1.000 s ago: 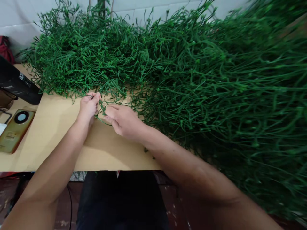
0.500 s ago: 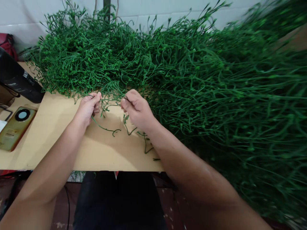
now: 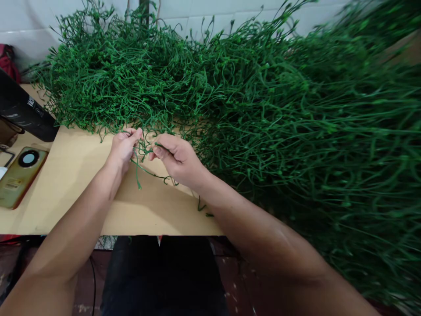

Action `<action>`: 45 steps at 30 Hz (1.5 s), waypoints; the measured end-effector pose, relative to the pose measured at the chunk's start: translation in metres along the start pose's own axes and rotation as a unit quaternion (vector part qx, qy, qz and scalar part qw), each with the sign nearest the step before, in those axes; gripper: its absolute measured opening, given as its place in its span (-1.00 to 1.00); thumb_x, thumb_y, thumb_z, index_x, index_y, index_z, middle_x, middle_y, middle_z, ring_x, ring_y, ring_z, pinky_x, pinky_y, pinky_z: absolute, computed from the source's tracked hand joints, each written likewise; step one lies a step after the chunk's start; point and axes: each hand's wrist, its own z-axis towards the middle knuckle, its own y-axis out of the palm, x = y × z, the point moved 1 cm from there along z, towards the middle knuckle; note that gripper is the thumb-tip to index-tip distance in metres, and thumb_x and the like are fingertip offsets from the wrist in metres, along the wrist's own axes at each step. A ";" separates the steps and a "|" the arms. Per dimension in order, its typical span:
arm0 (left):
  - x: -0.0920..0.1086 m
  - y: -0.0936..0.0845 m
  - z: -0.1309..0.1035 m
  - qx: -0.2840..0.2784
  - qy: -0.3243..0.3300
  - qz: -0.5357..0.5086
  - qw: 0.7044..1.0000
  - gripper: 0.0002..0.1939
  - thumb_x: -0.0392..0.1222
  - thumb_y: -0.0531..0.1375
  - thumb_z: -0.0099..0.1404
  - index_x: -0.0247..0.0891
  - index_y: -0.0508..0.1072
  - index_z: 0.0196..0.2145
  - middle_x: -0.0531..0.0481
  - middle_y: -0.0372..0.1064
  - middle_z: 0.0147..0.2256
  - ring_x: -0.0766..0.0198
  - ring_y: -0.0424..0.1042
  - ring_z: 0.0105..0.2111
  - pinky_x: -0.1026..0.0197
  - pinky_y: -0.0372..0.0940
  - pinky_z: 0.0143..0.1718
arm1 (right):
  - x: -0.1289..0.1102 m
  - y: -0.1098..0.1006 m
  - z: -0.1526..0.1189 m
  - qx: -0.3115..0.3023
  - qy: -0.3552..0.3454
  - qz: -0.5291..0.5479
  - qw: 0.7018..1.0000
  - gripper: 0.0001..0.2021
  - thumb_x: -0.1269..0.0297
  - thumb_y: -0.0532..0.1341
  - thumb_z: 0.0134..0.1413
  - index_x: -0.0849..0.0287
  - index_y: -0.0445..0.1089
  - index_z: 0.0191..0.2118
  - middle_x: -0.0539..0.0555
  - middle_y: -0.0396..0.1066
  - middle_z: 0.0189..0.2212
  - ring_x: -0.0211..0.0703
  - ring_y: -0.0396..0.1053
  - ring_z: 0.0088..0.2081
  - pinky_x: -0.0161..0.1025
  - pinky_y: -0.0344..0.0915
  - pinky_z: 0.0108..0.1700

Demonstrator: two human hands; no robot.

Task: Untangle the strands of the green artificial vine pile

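My left hand (image 3: 124, 148) is closed in a pinch on thin green stems, whose ends hang below it over the tan board (image 3: 82, 184). Close by on its right, my right hand (image 3: 174, 158) pinches a green stem between thumb and forefinger. A small tangle of green stems (image 3: 142, 149) spans the narrow gap between the two hands. Just behind both hands rises a large heap of green artificial-looking stems (image 3: 131, 79) with small branched tips. A few loose stem pieces (image 3: 200, 206) lie beside my right forearm.
The green heap continues down the right side (image 3: 312, 153). At the left lie a black bottle (image 3: 28, 107) and a phone (image 3: 21, 177) with a round camera. A red item (image 3: 8, 61) is at the back left, and a white tiled wall (image 3: 204, 11) stands behind.
My right hand has moved left and slightly down, nearer my left hand. Another stem end now hangs below my left hand.
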 end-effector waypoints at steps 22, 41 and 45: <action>-0.006 -0.031 0.012 -0.153 0.055 -0.065 0.985 -0.71 -0.18 0.16 0.20 -0.28 0.18 -0.59 0.23 -0.19 -0.71 0.56 -0.16 -0.75 0.48 -0.17 -0.74 | 0.014 -0.048 -0.013 0.143 0.055 -0.338 0.929 -0.82 0.21 0.26 -0.07 0.18 0.27 -0.40 0.21 0.24 -0.25 -0.01 0.21 -0.14 -0.04 0.23 -0.15; -0.010 -0.009 -0.003 -0.231 0.072 0.088 0.966 -0.71 -0.06 0.22 0.10 -0.26 0.20 -0.54 0.22 -0.04 -0.73 0.52 -0.05 -0.74 0.40 -0.14 -0.70 | 0.018 0.007 -0.001 0.065 0.182 -0.095 0.976 -0.84 0.27 0.15 0.05 0.18 0.12 -0.31 -0.02 0.27 -0.44 -0.36 0.16 -0.48 -0.33 0.10 -0.38; -0.007 -0.006 -0.005 -0.206 0.083 0.105 0.969 -0.80 -0.11 0.17 0.13 -0.25 0.23 -0.47 0.20 0.05 -0.70 0.48 0.03 -0.72 0.37 -0.08 -0.70 | 0.017 0.008 0.001 0.039 0.205 -0.158 0.965 -0.87 0.31 0.16 0.05 0.20 0.16 -0.32 -0.01 0.27 -0.44 -0.33 0.17 -0.45 -0.32 0.06 -0.37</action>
